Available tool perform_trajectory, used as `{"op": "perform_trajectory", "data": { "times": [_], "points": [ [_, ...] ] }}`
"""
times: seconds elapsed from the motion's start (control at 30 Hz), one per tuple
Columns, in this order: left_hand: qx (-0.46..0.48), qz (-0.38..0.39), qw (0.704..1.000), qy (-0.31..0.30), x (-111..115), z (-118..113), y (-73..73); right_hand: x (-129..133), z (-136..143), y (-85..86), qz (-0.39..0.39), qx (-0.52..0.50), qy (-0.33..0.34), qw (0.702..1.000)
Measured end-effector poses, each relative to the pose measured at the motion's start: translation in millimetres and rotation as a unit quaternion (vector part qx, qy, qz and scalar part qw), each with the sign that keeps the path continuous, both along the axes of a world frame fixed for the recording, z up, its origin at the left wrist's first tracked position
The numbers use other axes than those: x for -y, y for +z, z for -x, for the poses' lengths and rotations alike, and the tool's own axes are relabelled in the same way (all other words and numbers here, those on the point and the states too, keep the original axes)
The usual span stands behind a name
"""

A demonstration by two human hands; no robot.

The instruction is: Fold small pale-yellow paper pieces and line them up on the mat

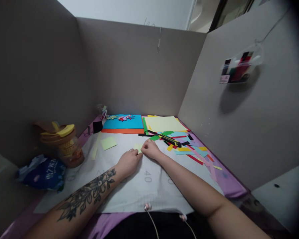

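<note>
A small pale yellow-green piece of paper [137,146] lies on the white sheet, between my two hands. My left hand [129,162] is closed, its fingertips pressed down on the paper's near edge. From the other side, my right hand [150,150] pinches the paper's right edge with bent fingers. The fingers cover part of the piece, so its full shape is hidden. Left of the hands rests a pale green paper square [109,143], and beside it a pale strip [96,146].
A black-and-yellow utility knife [170,139] lies over scattered coloured paper strips [194,151] at right. Paper stars [124,118] sit on blue paper [119,124], beside cream sheets [164,123]. At left stand a lidded cup [69,149] and a blue packet [43,172]. Grey panels enclose the table.
</note>
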State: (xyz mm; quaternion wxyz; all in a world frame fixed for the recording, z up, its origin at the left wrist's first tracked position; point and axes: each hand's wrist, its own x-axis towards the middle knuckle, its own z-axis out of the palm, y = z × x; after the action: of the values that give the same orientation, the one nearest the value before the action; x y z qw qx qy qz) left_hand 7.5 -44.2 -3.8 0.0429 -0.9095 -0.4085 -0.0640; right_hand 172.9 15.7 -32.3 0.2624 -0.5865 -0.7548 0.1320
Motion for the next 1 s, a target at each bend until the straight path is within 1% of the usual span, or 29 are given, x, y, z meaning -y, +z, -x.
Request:
{"op": "perform_trajectory", "data": {
  "times": [0.17,0.33,0.47,0.6,0.73,0.83,0.87,0.9,0.93,1.0],
  "points": [
    [-0.007,0.000,1.000,-0.009,-1.9,0.3,-1.8,0.9,1.7,0.5,0.000,0.014,-0.009,1.000],
    [-0.009,0.006,1.000,0.002,-1.2,0.4,-0.4,2.8,3.9,0.5,-0.001,0.029,-0.020,0.999],
    [-0.011,0.010,1.000,0.010,-1.1,0.0,2.5,6.5,3.1,0.5,0.000,0.038,-0.049,0.998],
    [-0.014,0.002,1.000,0.002,-1.9,0.2,3.4,10.5,-0.9,0.3,0.003,0.032,-0.061,0.998],
    [-0.012,0.005,1.000,-0.002,-1.2,1.8,3.7,9.8,-8.0,-0.1,0.018,0.051,-0.102,0.993],
    [-0.003,0.010,1.000,-0.007,0.3,3.9,4.3,7.4,-14.9,-1.2,-0.004,0.034,-0.129,0.991],
    [0.000,0.010,1.000,-0.010,0.6,4.6,4.2,7.3,-17.1,-1.4,-0.024,0.017,-0.119,0.992],
    [0.006,0.009,1.000,-0.012,0.7,5.4,4.0,8.0,-19.1,-1.5,-0.049,-0.005,-0.093,0.994],
    [0.014,0.010,1.000,-0.013,0.5,6.2,3.4,9.5,-20.7,-1.2,-0.076,-0.027,-0.050,0.995],
    [0.037,0.014,0.999,-0.012,-1.0,8.1,1.6,14.5,-22.8,0.2,-0.126,-0.051,0.067,0.988]
  ]
}}
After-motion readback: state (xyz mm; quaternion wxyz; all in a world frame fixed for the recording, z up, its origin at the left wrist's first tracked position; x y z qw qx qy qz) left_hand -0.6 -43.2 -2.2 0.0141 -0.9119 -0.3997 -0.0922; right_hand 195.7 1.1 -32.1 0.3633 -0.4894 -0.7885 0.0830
